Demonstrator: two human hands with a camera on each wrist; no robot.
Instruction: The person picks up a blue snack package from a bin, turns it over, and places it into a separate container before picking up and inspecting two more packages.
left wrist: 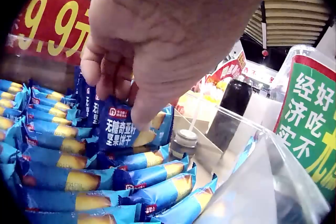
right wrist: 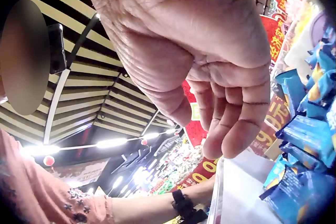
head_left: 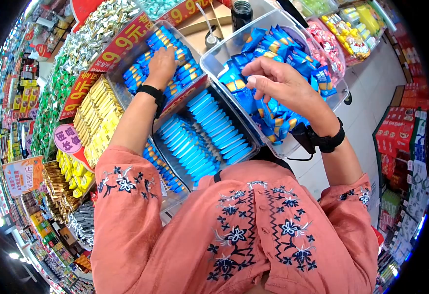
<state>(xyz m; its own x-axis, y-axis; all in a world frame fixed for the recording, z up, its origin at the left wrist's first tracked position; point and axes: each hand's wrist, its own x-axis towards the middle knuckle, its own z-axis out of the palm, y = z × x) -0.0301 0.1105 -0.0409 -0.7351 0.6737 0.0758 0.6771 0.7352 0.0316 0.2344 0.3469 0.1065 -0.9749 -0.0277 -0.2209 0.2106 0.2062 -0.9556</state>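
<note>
In the head view the left hand [head_left: 162, 67] is down among rows of blue packets [head_left: 187, 73] in a clear bin. The left wrist view shows that hand [left wrist: 142, 50] pinching an upright blue packet [left wrist: 118, 129] between thumb and fingers, with other packets lying in rows below. Over the loose blue packets [head_left: 273, 110] of the right-hand tub hangs the right hand [head_left: 285, 83], its fingers relaxed and slightly bent. Seen from the right wrist, this hand [right wrist: 194, 56] holds nothing, and loose packets [right wrist: 307, 140] lie beside it.
Nearer the body, a bin holds light blue packets [head_left: 190, 152] in rows. A dark bottle [head_left: 242, 13] and a small jar [head_left: 212, 40] stand behind the bins. Yellow packets [head_left: 97, 117] and red price signs [head_left: 121, 41] are at the left. Tub walls [head_left: 219, 93] separate the packets.
</note>
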